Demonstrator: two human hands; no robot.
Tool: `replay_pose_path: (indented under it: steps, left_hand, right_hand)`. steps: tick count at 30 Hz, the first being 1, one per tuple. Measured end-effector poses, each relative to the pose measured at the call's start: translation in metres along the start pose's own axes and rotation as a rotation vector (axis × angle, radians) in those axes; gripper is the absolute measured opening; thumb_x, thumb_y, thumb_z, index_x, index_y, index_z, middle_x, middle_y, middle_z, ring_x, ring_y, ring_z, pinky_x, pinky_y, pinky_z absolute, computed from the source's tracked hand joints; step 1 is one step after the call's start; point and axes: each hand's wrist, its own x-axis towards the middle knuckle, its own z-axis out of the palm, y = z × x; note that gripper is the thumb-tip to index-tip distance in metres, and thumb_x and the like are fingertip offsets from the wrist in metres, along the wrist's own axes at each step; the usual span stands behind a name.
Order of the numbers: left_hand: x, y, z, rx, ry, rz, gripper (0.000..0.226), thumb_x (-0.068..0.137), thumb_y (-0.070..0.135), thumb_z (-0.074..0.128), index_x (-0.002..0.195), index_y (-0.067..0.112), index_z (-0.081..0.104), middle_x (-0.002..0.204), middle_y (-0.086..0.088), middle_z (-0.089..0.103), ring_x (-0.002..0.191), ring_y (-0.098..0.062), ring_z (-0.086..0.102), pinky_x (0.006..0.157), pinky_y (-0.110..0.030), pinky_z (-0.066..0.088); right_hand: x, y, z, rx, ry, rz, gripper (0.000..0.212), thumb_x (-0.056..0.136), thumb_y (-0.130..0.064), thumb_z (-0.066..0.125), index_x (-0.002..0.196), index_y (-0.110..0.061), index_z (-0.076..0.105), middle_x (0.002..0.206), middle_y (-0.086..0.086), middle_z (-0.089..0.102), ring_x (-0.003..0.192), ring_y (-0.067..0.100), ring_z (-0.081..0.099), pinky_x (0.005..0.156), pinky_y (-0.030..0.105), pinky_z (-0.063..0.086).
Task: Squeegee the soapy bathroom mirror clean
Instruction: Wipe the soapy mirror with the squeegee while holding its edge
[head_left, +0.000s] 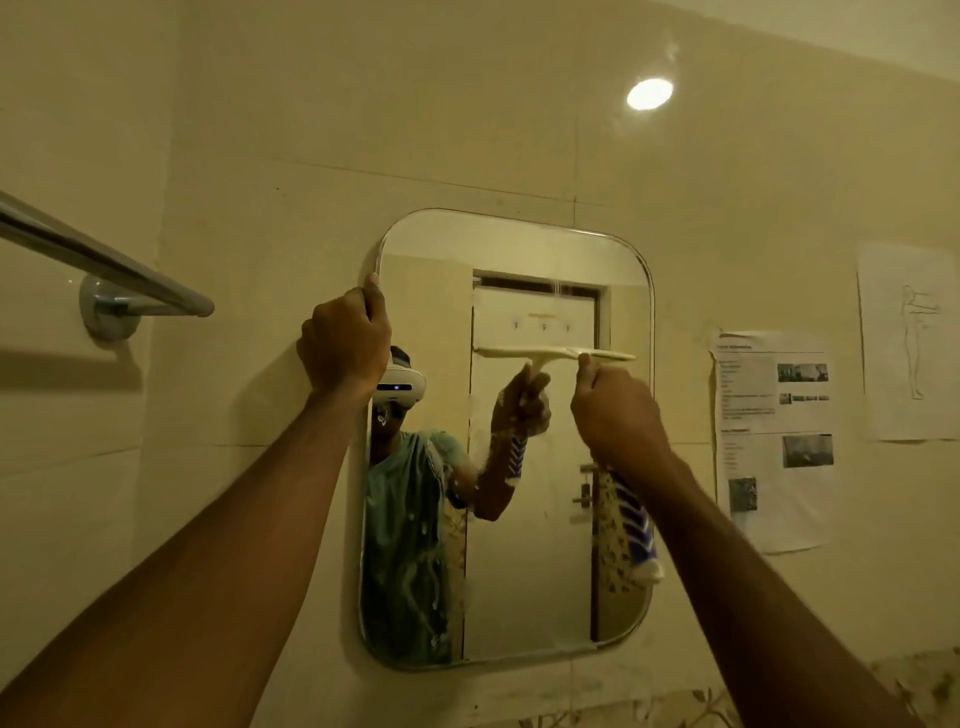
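A rounded rectangular mirror hangs on the tiled wall in front of me. My left hand grips its upper left edge. My right hand is closed around the blue-and-white handle of a pale squeegee, whose blade lies level against the glass in the upper right part. The handle's end sticks out below my wrist. Soapy streaks cling to the mirror's lower left area; the glass above the blade looks mostly free of foam.
A chrome towel bar juts from the wall at the left, near my left arm. Two printed paper sheets are stuck on the wall to the right. A ceiling light's reflection shines on the tiles above.
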Motion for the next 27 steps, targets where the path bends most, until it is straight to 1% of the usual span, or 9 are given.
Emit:
replay_pose_path:
  steps: [3,6,10,12,15,18,21,25,27]
  left_hand:
    - [-0.001,0.0,0.0,0.005,0.012,0.003,0.058,0.103,0.042,0.029,0.077,0.006,0.066,0.068,-0.013,0.067,0.059,-0.03,0.062,0.055,-0.032,0.048]
    - [-0.002,0.0,0.002,0.011,0.02,0.0,0.057,0.103,0.041,0.031,0.076,0.006,0.066,0.067,-0.014,0.066,0.056,-0.029,0.059,0.053,-0.029,0.04]
    - [-0.002,0.001,0.0,0.022,0.016,-0.007,0.057,0.103,0.041,0.031,0.077,0.005,0.067,0.067,-0.013,0.065,0.055,-0.025,0.053,0.053,-0.028,0.035]
    - [-0.003,0.002,0.0,0.028,0.019,-0.022,0.057,0.103,0.041,0.032,0.077,0.005,0.068,0.067,-0.013,0.065,0.054,-0.02,0.048,0.053,-0.027,0.032]
    - [-0.004,0.0,0.002,0.007,0.036,-0.007,0.057,0.103,0.041,0.032,0.076,0.004,0.068,0.065,-0.013,0.065,0.053,-0.021,0.05,0.053,-0.026,0.033]
    - [-0.004,-0.001,0.0,-0.003,0.025,0.016,0.058,0.103,0.04,0.032,0.077,0.003,0.068,0.065,-0.013,0.065,0.053,-0.022,0.053,0.053,-0.026,0.035]
    - [-0.004,-0.002,-0.003,0.021,0.007,0.039,0.06,0.103,0.041,0.031,0.078,0.002,0.068,0.066,-0.015,0.065,0.053,-0.022,0.05,0.053,-0.027,0.034]
    - [-0.005,-0.006,-0.004,0.057,-0.011,0.057,0.064,0.103,0.045,0.027,0.075,0.003,0.066,0.066,-0.017,0.065,0.058,-0.033,0.06,0.053,-0.03,0.04]
    - [-0.006,-0.005,-0.003,0.054,-0.022,0.05,0.064,0.102,0.046,0.027,0.073,0.004,0.065,0.063,-0.014,0.063,0.057,-0.032,0.06,0.053,-0.029,0.038]
  right_hand:
    - [0.029,-0.017,-0.024,0.062,0.012,-0.052,0.049,0.106,-0.035,0.027,0.069,-0.014,0.051,0.055,0.0,0.051,0.04,0.009,0.046,0.037,0.017,0.038]
    - [0.079,-0.046,-0.049,0.103,0.092,-0.063,0.047,0.105,-0.037,0.031,0.068,-0.015,0.051,0.063,0.003,0.056,0.049,0.014,0.054,0.055,0.03,0.053]
    - [0.099,-0.06,-0.055,0.096,0.054,-0.015,0.037,0.104,-0.036,0.033,0.094,-0.008,0.056,0.071,0.004,0.058,0.051,0.014,0.055,0.046,0.028,0.05]
    - [0.083,-0.049,-0.041,0.037,0.035,-0.058,0.037,0.105,-0.03,0.03,0.108,-0.005,0.057,0.08,0.01,0.063,0.055,0.018,0.06,0.048,0.03,0.055]
    - [0.042,-0.02,-0.015,0.067,0.037,-0.05,0.044,0.106,-0.035,0.025,0.094,-0.009,0.058,0.065,0.004,0.058,0.043,0.011,0.054,0.032,0.016,0.04]
    - [-0.003,0.004,0.01,0.047,0.018,-0.028,0.047,0.106,-0.036,0.023,0.081,-0.015,0.057,0.055,-0.002,0.051,0.04,0.006,0.045,0.036,0.017,0.035]
    - [-0.026,0.018,0.017,0.015,-0.019,0.021,0.051,0.105,-0.039,0.021,0.07,-0.018,0.052,0.056,-0.001,0.054,0.043,0.008,0.048,0.04,0.019,0.034]
    - [-0.005,0.005,-0.003,0.016,-0.006,-0.016,0.052,0.106,-0.036,0.024,0.066,-0.015,0.051,0.053,-0.001,0.049,0.037,0.006,0.042,0.029,0.01,0.028]
    - [0.021,-0.008,-0.014,0.052,0.048,-0.053,0.052,0.106,-0.037,0.025,0.066,-0.015,0.049,0.053,-0.002,0.048,0.037,0.006,0.041,0.031,0.011,0.03]
